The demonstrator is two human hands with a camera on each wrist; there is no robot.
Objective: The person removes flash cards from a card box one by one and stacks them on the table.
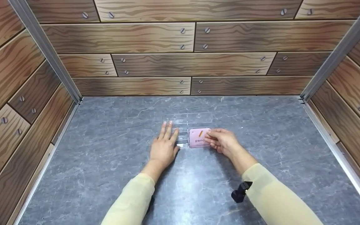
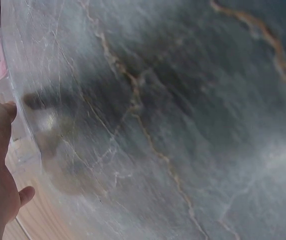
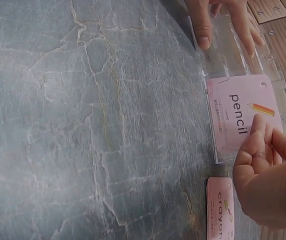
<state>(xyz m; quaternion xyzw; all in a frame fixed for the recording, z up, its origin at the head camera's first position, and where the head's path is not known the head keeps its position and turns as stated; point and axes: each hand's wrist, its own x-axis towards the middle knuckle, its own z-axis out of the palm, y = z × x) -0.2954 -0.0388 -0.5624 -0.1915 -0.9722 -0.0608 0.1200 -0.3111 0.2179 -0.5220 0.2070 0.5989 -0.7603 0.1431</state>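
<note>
A pink flashcard (image 1: 196, 139) printed with "pencil" and a small pencil picture sits at the right half of a clear plastic card holder (image 1: 199, 117). My right hand (image 1: 225, 141) pinches that card at its right edge between thumb and fingers. With its fingers extended, my left hand (image 1: 162, 148) rests on the left part of the holder. The right wrist view shows the pencil card (image 3: 245, 95) lying over the holder's clear slots. A second pink card, "crayon" (image 3: 219, 212), lies on the table close to my right hand; in the head view it is hidden.
The grey marbled tabletop (image 1: 105, 156) extends around the holder. Wood-patterned panels (image 1: 155, 37) rise at the back and on both sides, with metal corner posts (image 1: 47, 47). A black device (image 1: 241, 192) hangs at the right sleeve.
</note>
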